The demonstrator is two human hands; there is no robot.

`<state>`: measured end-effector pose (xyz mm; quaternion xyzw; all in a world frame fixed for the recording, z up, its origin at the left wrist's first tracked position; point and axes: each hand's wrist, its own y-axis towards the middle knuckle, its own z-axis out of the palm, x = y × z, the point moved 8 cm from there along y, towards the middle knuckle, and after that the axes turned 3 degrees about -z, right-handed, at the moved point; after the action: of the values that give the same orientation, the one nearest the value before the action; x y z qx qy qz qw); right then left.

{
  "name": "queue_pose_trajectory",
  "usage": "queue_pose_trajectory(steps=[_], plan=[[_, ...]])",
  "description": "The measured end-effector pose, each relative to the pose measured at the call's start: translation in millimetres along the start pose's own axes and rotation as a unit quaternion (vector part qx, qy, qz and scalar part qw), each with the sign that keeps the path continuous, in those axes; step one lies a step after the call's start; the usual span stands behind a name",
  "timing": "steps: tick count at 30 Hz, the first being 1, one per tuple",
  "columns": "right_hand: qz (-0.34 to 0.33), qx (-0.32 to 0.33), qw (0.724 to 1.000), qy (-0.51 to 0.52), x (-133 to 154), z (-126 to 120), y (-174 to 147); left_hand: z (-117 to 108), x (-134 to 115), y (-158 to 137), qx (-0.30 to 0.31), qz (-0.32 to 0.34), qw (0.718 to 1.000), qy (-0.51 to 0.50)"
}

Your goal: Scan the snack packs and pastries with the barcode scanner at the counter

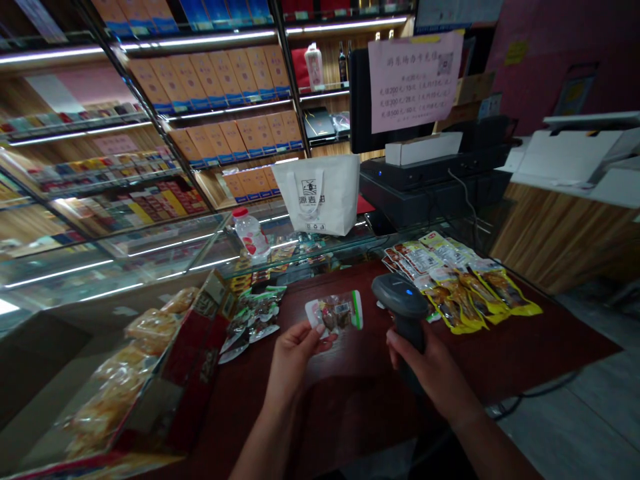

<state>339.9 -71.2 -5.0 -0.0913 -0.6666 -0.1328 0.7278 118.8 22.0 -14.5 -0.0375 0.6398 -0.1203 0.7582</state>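
My left hand (299, 348) pinches the lower left end of a small clear snack packet (336, 313) with a green edge and a barcode on it. In my right hand (425, 363) is a dark barcode scanner (403, 300), its handle wrapped by my fingers and a blue light lit on top. The scanner's head is to the right of the packet, apart from it. Left of the packet lies a pile of similar green-edged packets (256, 313). Yellow-edged snack packs (467, 297) are spread on the dark red counter (360, 393) to the right of the scanner.
An open cardboard box (193, 360) of wrapped bread-like food stands at left. Behind are a red-capped bottle (251, 235), a white tote bag (320, 193) and a monitor with a paper sign (415, 83). A cable (545, 387) hangs by the counter's right edge.
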Motion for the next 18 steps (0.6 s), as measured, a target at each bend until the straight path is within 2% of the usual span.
queue_pose_trajectory(steps=[5, 10, 18], plan=[[-0.003, 0.052, 0.998, -0.018, 0.3, 9.7, -15.8, -16.5, -4.8, 14.6, -0.058, 0.040, 0.997, -0.023], [0.044, 0.119, 0.992, 0.007, -11.7, 32.3, -32.1, -20.2, -6.3, 25.0, -0.082, 0.071, 0.993, -0.037], [0.052, 0.119, 0.992, 0.009, -12.2, 38.3, -31.4, -14.4, -7.8, 25.9, -0.083, 0.099, 0.991, -0.018]])
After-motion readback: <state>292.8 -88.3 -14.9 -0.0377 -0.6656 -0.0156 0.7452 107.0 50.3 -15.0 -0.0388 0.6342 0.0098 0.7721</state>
